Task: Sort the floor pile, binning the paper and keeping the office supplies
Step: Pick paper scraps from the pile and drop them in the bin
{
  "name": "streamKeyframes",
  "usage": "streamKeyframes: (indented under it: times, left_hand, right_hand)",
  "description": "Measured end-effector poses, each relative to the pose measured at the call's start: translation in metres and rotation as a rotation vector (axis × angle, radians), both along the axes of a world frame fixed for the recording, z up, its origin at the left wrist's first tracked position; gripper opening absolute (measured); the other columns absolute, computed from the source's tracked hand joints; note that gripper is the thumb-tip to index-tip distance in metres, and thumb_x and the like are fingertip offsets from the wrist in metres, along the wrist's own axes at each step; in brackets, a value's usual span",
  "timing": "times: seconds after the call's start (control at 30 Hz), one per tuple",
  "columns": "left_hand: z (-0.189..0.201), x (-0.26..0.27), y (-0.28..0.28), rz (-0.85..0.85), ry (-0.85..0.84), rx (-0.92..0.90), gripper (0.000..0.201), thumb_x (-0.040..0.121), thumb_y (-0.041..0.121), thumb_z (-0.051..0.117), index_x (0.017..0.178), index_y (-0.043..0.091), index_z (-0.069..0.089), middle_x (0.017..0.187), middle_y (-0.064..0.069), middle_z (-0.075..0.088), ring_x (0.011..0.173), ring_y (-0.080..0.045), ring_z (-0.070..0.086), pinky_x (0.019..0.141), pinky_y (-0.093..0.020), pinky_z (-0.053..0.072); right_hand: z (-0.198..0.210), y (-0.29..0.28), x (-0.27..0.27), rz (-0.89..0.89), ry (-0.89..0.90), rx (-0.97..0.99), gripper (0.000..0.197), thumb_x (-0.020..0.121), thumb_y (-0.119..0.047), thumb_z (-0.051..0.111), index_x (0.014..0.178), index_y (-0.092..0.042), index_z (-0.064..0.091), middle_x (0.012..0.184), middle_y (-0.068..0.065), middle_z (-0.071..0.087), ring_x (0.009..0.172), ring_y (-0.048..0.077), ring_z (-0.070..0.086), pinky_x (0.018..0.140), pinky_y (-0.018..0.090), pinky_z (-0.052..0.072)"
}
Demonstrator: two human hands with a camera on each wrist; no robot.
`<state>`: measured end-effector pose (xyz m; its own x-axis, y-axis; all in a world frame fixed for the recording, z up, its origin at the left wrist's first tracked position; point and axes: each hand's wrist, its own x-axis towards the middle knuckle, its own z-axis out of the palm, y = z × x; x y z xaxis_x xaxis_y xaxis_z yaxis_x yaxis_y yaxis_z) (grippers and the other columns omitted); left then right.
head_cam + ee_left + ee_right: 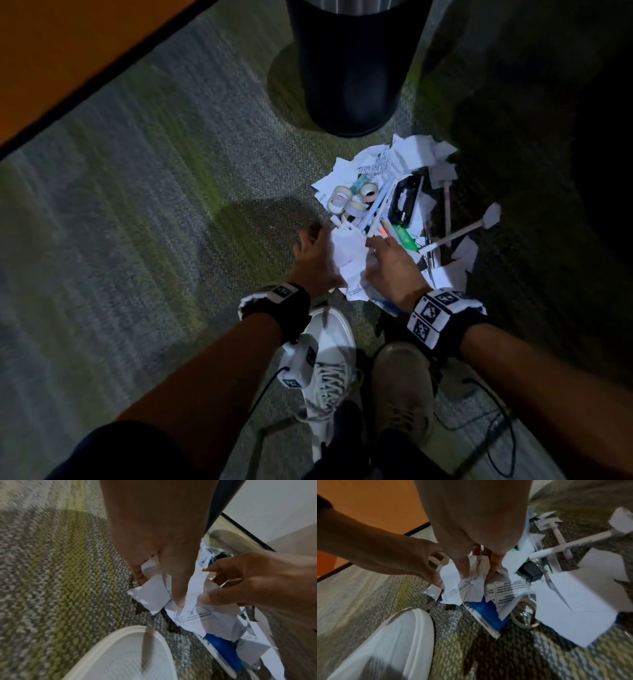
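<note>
One dark bin (356,65) stands on the carpet (137,205) at the far side, and one pile of torn and crumpled paper (407,161) lies just near of it, mixed with office supplies. In the head view I count about five tape rolls (346,202) clustered at the pile's left, one black stapler (406,200) to their right, one small green item (406,236) near the stapler's near end, and two long white-handled tools (459,233) crossing at the right edge; several pens (378,205) lie between the tape and the stapler, too bunched to count. One blue box (486,609) sticks out from under the paper at the near edge, with one clear tape roll (524,616) just to its right.

A crumpled sheet (349,253) sits at the pile's near left corner, between the two hands. The left hand (313,257) grips its left side with curled fingers (137,573). The right hand (390,263) pinches the sheet's right side, thumb and fingertips (464,568) pressed into the paper. Two shoes (329,359) stand just near of the hands.
</note>
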<state>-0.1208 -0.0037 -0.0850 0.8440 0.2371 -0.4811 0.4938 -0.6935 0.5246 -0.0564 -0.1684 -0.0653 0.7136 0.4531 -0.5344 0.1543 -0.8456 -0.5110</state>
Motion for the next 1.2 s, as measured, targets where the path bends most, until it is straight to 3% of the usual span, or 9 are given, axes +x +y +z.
streamKeyframes:
  times: [0.17,0.3,0.57,0.67,0.8,0.87,0.97,1.1,1.2]
  left_hand:
    - [-0.003,-0.003,0.001,-0.069,-0.025,-0.081,0.138,0.041,0.036,0.095,0.153,0.021,0.015,0.136,-0.018,0.030,0.120,-0.041,0.035,0.103,-0.049,0.036]
    - [0.001,-0.001,-0.004,-0.037,-0.066,-0.076,0.089,0.062,0.025,0.091,0.134,-0.006,0.049,0.118,-0.030,0.052,0.106,-0.043,0.054,0.092,-0.042,0.044]
    - [0.041,0.034,0.020,0.101,-0.032,-0.190,0.033,0.073,0.007,0.081,0.104,0.001,0.070,0.101,-0.019,0.072,0.094,-0.026,0.068,0.077,-0.025,0.050]
    - [0.061,0.048,0.025,0.158,-0.071,-0.293,0.028,0.074,0.006,0.082,0.098,-0.002,0.071,0.089,-0.012,0.071,0.079,-0.009,0.061,0.059,-0.002,0.038]
    - [0.098,0.067,0.024,0.047,-0.171,-0.362,0.016,0.076,0.013,0.079,0.072,0.013,0.063,0.065,0.003,0.058,0.062,0.000,0.050,0.060,-0.018,0.042]
    - [0.117,0.074,0.022,0.019,-0.210,-0.346,0.018,0.074,0.023,0.075,0.073,0.008,0.065,0.068,-0.007,0.065,0.063,-0.010,0.057,0.060,-0.028,0.048]
    - [0.144,0.086,0.019,0.031,-0.210,-0.381,0.025,0.074,0.029,0.073,0.087,0.008,0.071,0.078,-0.014,0.070,0.069,-0.025,0.066,0.065,-0.039,0.055]
    - [0.185,0.112,0.022,0.148,-0.342,-0.495,0.010,0.080,0.012,0.075,0.077,0.011,0.065,0.069,-0.007,0.068,0.064,-0.017,0.064,0.062,-0.035,0.056]
    - [0.224,0.140,0.028,0.278,-0.479,-0.475,0.015,0.080,0.012,0.077,0.091,0.014,0.067,0.084,-0.005,0.074,0.076,-0.014,0.070,0.072,-0.035,0.060]
  right_hand:
    - [0.003,0.004,-0.001,-0.123,0.103,0.035,0.073,0.072,-0.028,0.085,0.135,-0.017,0.050,0.129,0.011,0.054,0.116,0.028,0.055,0.095,0.035,0.046]
    - [0.001,0.018,-0.003,-0.177,0.093,0.102,0.052,0.074,-0.032,0.083,0.119,-0.017,0.063,0.108,0.012,0.067,0.095,0.025,0.065,0.085,0.035,0.054]
    - [0.038,0.009,0.035,-0.370,0.195,0.205,0.048,0.080,-0.026,0.080,0.119,-0.003,0.065,0.068,0.000,0.067,0.057,0.014,0.062,0.050,0.012,0.046]
    - [0.066,-0.001,0.053,-0.358,0.184,0.268,0.049,0.078,-0.027,0.082,0.118,-0.004,0.066,0.081,0.005,0.069,0.076,0.021,0.069,0.064,0.020,0.048]
    - [0.102,-0.011,0.075,-0.339,0.212,0.333,0.025,0.078,-0.027,0.083,0.097,-0.018,0.069,0.064,-0.005,0.066,0.053,0.005,0.058,0.056,0.021,0.046]
    - [0.119,-0.016,0.086,-0.337,0.221,0.361,0.021,0.078,-0.026,0.083,0.091,-0.016,0.070,0.062,0.001,0.067,0.046,0.008,0.057,0.048,0.024,0.047]
    - [0.144,-0.020,0.099,-0.293,0.170,0.408,0.014,0.080,-0.023,0.080,0.090,-0.015,0.077,0.075,-0.003,0.074,0.060,0.009,0.066,0.059,0.027,0.051]
    - [0.189,-0.017,0.127,-0.290,0.134,0.494,0.011,0.082,-0.019,0.078,0.093,-0.017,0.078,0.072,0.004,0.074,0.055,0.017,0.067,0.051,0.032,0.054]
    - [0.226,-0.003,0.157,-0.290,0.075,0.573,0.014,0.081,-0.020,0.079,0.094,-0.015,0.078,0.083,0.010,0.077,0.076,0.032,0.074,0.071,0.051,0.061]
